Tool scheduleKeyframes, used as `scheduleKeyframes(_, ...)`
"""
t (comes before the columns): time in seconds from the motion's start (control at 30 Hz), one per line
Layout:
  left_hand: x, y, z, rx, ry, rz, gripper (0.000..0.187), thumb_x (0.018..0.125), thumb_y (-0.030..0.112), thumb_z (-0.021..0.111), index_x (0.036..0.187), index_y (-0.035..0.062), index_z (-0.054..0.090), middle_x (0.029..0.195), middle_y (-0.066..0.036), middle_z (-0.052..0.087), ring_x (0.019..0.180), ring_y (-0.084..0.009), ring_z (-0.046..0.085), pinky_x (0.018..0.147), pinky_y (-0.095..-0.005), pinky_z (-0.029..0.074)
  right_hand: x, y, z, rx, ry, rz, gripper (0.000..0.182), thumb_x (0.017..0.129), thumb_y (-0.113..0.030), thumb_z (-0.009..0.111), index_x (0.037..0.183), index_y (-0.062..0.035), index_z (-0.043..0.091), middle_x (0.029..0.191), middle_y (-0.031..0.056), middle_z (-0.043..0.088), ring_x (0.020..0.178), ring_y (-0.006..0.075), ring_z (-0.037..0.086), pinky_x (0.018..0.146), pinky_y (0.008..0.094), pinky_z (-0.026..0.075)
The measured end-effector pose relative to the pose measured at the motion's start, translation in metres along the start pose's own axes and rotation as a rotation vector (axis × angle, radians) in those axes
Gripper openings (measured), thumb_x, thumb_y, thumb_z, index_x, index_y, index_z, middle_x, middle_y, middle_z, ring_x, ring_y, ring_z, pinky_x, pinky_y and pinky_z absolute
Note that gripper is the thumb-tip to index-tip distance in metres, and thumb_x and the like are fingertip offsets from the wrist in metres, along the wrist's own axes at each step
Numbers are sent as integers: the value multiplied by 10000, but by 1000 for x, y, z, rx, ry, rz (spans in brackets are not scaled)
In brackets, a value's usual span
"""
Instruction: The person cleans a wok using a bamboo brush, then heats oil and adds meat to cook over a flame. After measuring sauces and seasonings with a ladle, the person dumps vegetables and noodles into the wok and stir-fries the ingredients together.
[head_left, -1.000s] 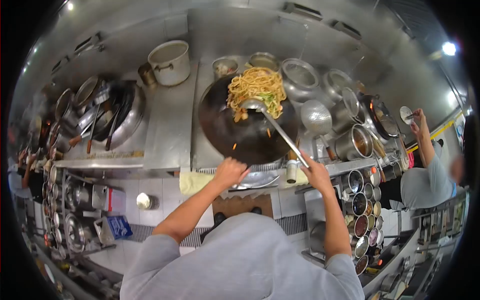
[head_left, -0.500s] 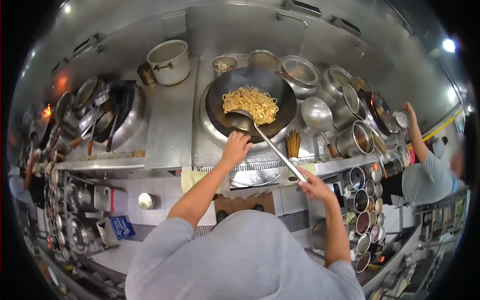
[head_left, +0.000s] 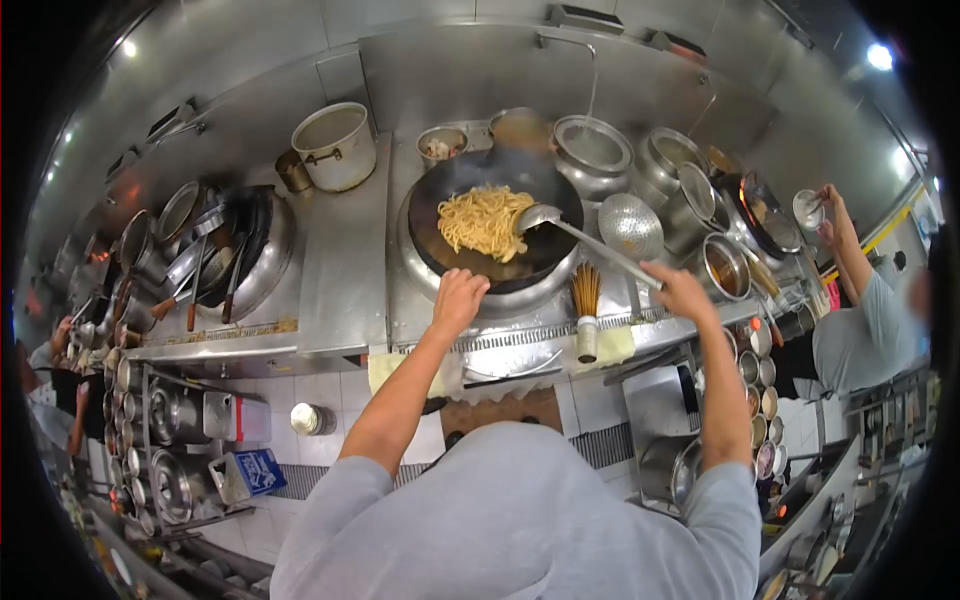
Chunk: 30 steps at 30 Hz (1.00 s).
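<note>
Stir-fried noodles (head_left: 484, 222) lie heaped in a large dark wok (head_left: 425, 205) on the burner. My left hand (head_left: 460, 298) is closed at the wok's near rim, its fingertips partly hidden. My right hand (head_left: 684, 292) grips the end of a long metal ladle (head_left: 605, 248). The ladle's bowl touches the right side of the noodles, inside the wok.
A bamboo brush (head_left: 586, 305) stands at the counter's front edge. A perforated skimmer (head_left: 630, 225) and a sieve over a pot (head_left: 594, 145) are to the right. A tall pot (head_left: 335, 150) stands at back left. Co-workers flank both sides, one at right (head_left: 865, 325).
The ladle's bowl has moved from the front of the noodles to their right side. My right hand has risen and shifted right. The noodles sit further left in the wok.
</note>
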<state>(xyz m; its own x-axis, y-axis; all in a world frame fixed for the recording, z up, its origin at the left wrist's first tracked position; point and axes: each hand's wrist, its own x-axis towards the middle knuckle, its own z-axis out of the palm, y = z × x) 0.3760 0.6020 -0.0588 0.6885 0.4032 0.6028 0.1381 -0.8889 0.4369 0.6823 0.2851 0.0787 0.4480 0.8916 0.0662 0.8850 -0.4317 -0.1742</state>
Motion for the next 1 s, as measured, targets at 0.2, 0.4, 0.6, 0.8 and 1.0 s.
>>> scheduleKeyframes(0.2,1,0,-2,-90,0,-41,119,858,176,676,856,62,706,788,-112,562,841,-319,527,825,-423,428,-84,-18,210,602,-127,539,625,879,-284,683,1413,-54,453,897,112,648,740,197,622,634,362,512)
scheduleKeyframes(0.4,2,-5,-1,-134,29,-33,94,857,120,674,885,39,710,854,-111,605,882,-321,541,847,-427,443,-76,-107,188,1382,-19,680,317,925,-197,637,1192,-82,510,721,20,537,484,128,486,413,297,408)
scheduleKeyframes(0.6,-21,37,-30,34,40,-72,362,844,77,658,1205,88,660,1279,-163,570,1248,-371,488,1070,-460,380,-30,9,137,1416,166,564,408,956,-128,559,1330,-138,396,660,-8,446,445,85,390,357,267,311)
scheduleKeyframes(0.8,-170,27,-62,214,220,-567,434,820,12,633,1251,47,612,1340,-204,512,1256,-386,466,1086,-443,344,10,148,219,848,126,690,667,893,-138,603,1491,-104,309,822,135,600,466,207,520,378,350,419)
scheduleKeyframes(1.0,-351,78,-63,437,171,-1104,540,784,23,628,1317,-4,540,1394,-271,429,1294,-433,417,1095,-473,335,74,169,180,1701,130,642,259,926,-119,579,1158,-125,464,680,-3,472,407,100,394,321,286,323)
